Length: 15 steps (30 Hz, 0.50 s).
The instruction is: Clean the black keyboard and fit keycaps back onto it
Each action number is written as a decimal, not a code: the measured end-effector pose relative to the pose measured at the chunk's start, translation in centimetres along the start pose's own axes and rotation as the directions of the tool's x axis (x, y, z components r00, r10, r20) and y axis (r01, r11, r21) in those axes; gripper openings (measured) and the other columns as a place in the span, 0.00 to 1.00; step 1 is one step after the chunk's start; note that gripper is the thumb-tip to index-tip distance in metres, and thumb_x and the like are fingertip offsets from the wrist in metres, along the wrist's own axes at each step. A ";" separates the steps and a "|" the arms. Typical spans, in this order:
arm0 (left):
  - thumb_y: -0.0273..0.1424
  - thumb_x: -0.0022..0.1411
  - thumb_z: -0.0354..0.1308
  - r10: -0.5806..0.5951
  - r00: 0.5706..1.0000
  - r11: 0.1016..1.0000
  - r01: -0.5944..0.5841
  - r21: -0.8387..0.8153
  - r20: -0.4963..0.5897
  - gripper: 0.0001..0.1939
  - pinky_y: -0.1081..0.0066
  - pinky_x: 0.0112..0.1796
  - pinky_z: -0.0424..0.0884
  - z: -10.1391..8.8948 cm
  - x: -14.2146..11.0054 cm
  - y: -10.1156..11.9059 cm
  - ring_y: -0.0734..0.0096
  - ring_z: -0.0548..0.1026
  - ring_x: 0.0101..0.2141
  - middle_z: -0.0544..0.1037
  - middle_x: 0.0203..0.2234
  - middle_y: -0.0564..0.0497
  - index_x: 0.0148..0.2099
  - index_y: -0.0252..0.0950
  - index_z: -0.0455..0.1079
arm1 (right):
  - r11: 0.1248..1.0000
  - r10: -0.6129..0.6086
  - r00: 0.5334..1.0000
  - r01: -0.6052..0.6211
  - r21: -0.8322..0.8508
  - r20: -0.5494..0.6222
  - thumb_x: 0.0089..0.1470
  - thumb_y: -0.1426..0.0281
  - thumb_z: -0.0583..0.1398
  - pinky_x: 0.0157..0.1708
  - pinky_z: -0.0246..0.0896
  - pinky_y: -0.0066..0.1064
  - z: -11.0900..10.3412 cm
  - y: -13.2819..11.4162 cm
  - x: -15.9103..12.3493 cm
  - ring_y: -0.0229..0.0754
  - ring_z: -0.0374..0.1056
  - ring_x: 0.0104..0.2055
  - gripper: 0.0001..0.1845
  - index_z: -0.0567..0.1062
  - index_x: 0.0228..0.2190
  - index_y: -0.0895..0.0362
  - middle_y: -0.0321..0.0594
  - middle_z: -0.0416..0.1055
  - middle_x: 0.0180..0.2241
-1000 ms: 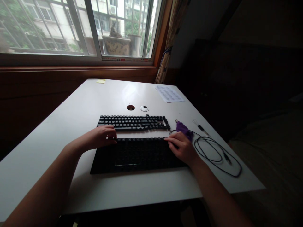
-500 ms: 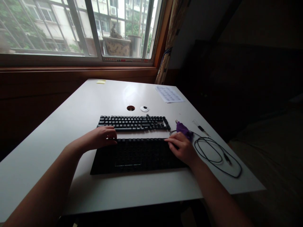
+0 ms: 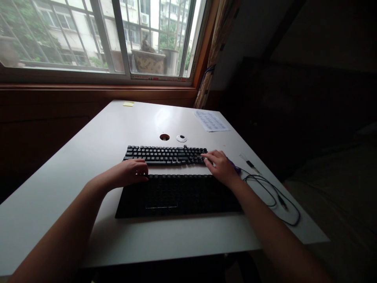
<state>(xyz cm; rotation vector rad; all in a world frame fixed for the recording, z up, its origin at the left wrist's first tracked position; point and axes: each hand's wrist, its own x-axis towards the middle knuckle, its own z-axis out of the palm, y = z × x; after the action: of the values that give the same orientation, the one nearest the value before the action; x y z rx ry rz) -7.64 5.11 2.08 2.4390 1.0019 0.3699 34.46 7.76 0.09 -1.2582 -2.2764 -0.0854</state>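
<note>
- Keyboard base: the black keyboard [image 3: 176,196] lay on the near side of both hands. It could have slid on the tabletop [image 3: 73,177] under pressure from the right forearm, which crossed its right end.
- Left hand [image 3: 132,172]: fingers bent at the keyboard's far left corner; whether they gripped the edge could not be told. Uneven pressure there could have swung the keyboard out of line.
- Edge keys [image 3: 176,176]: one row showed along the keyboard's far edge, running rightward from the left thumb. A sweeping hand could have dislodged any poorly seated key.
- Right hand [image 3: 219,167]: reached beyond that edge, fingers extended; whether a key was pinched between the fingertips could not be told.
- Key rows [image 3: 165,154]: lay beyond the left hand, their right end at the right fingertips. Gaps and an uneven border suggested unattached keys; a dragging finger could have scattered them.
- Cable [image 3: 285,204] and purple cloth [image 3: 238,170]: right of the right hand, the cloth partly hidden by it. A snagged wrist could have pulled either.
- Round hole [image 3: 164,137]: beyond both hands and the rows. A key pushed away could have dropped in.
</note>
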 end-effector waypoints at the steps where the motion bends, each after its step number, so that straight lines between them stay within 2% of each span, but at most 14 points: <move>1: 0.36 0.66 0.61 0.002 1.000 1.000 -0.002 -0.006 0.001 0.09 0.73 0.31 0.68 0.0 0.0 0.0 0.71 0.71 0.31 0.74 0.35 0.49 0.40 0.36 0.74 | 1.000 0.019 1.000 -0.019 -0.024 0.019 0.66 0.66 0.55 0.53 0.66 0.49 0.4 0.1 1.0 0.52 0.67 0.48 0.18 0.78 0.53 0.52 0.46 0.74 0.45; 5: 0.36 0.66 0.61 0.008 1.000 1.000 -0.008 -0.016 -0.001 0.09 0.73 0.31 0.68 0.0 0.0 0.0 0.71 0.71 0.32 0.74 0.35 0.49 0.41 0.36 0.74 | 0.981 0.142 0.977 -0.118 -0.153 0.161 0.67 0.62 0.53 0.55 0.64 0.49 2.2 -0.1 4.6 0.55 0.63 0.52 0.22 0.76 0.57 0.50 0.47 0.71 0.52; 8: 0.36 0.66 0.61 0.004 1.000 1.000 -0.004 -0.012 0.001 0.09 0.73 0.31 0.68 0.0 0.0 0.1 0.71 0.71 0.32 0.74 0.36 0.48 0.41 0.36 0.74 | 0.974 0.171 0.964 -0.135 -0.181 0.204 0.67 0.61 0.51 0.54 0.64 0.50 3.4 -0.2 6.5 0.56 0.61 0.53 0.23 0.75 0.58 0.48 0.47 0.69 0.54; 15: 0.37 0.66 0.60 0.004 1.000 1.000 -0.005 0.010 0.003 0.09 0.72 0.32 0.68 0.3 0.1 -0.3 0.70 0.70 0.32 0.73 0.36 0.49 0.40 0.36 0.74 | 0.962 0.211 0.935 -0.147 -0.232 0.285 0.67 0.63 0.51 0.53 0.62 0.51 5.0 0.0 8.6 0.58 0.58 0.55 0.22 0.75 0.57 0.41 0.43 0.67 0.57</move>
<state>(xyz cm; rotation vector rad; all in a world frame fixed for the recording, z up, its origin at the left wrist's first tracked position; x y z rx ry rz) -7.65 5.27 1.67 2.4507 0.9997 0.3637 28.75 15.84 -0.07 -1.6875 -2.4472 -0.0653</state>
